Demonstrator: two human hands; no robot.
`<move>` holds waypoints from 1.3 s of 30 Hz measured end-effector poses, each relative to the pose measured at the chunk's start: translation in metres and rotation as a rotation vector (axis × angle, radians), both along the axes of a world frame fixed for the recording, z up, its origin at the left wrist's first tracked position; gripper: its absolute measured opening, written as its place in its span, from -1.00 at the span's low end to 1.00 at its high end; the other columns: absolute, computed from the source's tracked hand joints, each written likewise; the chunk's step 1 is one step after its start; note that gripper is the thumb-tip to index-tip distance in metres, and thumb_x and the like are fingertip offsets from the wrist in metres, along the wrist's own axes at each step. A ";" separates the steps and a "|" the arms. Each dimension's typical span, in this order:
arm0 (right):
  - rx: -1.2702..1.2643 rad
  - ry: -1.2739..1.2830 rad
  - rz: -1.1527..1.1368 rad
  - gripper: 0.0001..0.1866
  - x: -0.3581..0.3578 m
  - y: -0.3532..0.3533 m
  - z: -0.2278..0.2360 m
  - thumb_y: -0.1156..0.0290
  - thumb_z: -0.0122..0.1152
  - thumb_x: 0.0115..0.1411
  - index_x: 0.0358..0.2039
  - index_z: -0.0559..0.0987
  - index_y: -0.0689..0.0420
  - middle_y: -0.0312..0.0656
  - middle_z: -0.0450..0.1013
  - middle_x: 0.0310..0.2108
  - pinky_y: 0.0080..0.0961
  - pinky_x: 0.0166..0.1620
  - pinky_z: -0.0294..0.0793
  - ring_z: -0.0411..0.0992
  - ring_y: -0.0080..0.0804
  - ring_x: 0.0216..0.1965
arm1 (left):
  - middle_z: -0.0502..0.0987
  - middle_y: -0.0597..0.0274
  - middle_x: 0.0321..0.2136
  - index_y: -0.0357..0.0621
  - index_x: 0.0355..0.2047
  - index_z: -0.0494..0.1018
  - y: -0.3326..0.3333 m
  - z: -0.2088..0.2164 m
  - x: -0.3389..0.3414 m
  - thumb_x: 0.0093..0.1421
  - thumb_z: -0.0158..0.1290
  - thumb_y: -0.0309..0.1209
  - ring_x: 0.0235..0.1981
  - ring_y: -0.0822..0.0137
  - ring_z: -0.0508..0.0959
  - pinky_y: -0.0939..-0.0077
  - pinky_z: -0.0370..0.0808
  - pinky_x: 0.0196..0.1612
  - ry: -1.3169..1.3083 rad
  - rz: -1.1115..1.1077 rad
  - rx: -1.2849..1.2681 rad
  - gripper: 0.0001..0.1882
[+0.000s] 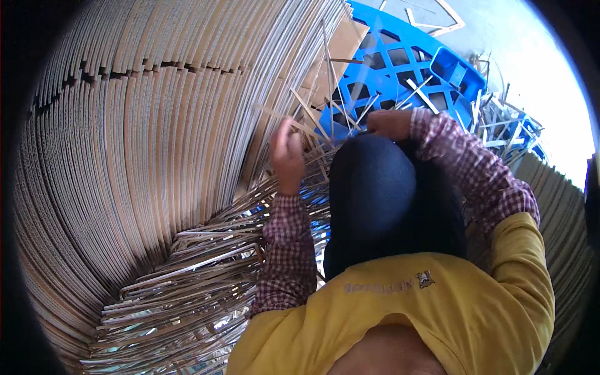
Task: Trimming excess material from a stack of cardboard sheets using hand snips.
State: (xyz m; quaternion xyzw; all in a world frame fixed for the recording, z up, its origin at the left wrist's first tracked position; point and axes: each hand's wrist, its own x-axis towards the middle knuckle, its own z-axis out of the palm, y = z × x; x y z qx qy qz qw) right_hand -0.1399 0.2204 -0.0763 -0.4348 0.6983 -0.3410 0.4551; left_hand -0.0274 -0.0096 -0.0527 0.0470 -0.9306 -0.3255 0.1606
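My left hand [287, 157] is raised beside the tall stack of cardboard sheets [150, 144], with one finger stretched up and a gap to the thumb. A thin, blurred cardboard strip [306, 129] crosses at its fingertips; no firm grip on it shows. Just beyond my dark-clad knee [373, 169], my right hand [389, 124] is closed low over the blue plastic crate [409, 53]. What its fingers hold is mostly hidden; a small dark edge shows by them. Loose narrow strips [422, 94] lie across the crate's lattice.
Bundled bent strips [187, 275] spread along the foot of the stack on my left. A flat brown cardboard piece [344, 44] leans by the crate. More strip scraps [509, 128] heap at the crate's right, and another row of cardboard sheets [556, 200] stands at far right.
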 end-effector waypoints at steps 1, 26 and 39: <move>0.009 -0.004 -0.003 -0.57 -0.004 0.003 0.004 0.13 -0.02 0.06 -0.69 0.45 0.26 -0.18 0.27 -0.80 -0.49 -0.59 0.21 0.24 -0.54 -0.71 | 0.37 -0.01 -0.19 -0.25 -0.09 0.27 0.002 -0.022 0.004 0.07 -0.13 -0.38 -0.17 0.15 0.39 0.39 0.30 -0.12 -0.171 -0.047 0.089 -0.63; -0.117 0.027 -0.505 -0.45 -0.050 -0.085 0.047 -0.09 -0.10 0.03 -0.65 0.55 0.17 -0.14 0.40 -0.68 -0.42 -0.45 0.33 0.36 -0.43 -0.59 | 0.25 -0.01 -0.17 -0.21 -0.18 0.32 -0.015 -0.045 0.040 0.04 -0.08 -0.36 -0.12 0.09 0.26 0.23 0.19 -0.10 -0.187 0.068 -0.336 -0.68; -0.216 -0.108 0.007 -0.49 -0.018 0.001 0.044 -0.01 -0.09 0.06 -0.67 0.52 0.20 -0.19 0.39 -0.71 -0.48 -0.50 0.31 0.31 -0.52 -0.65 | 0.37 -0.06 -0.25 -0.26 -0.12 0.28 0.003 -0.039 0.013 0.08 -0.14 -0.42 -0.14 0.16 0.35 0.41 0.27 -0.10 -0.338 -0.082 0.041 -0.67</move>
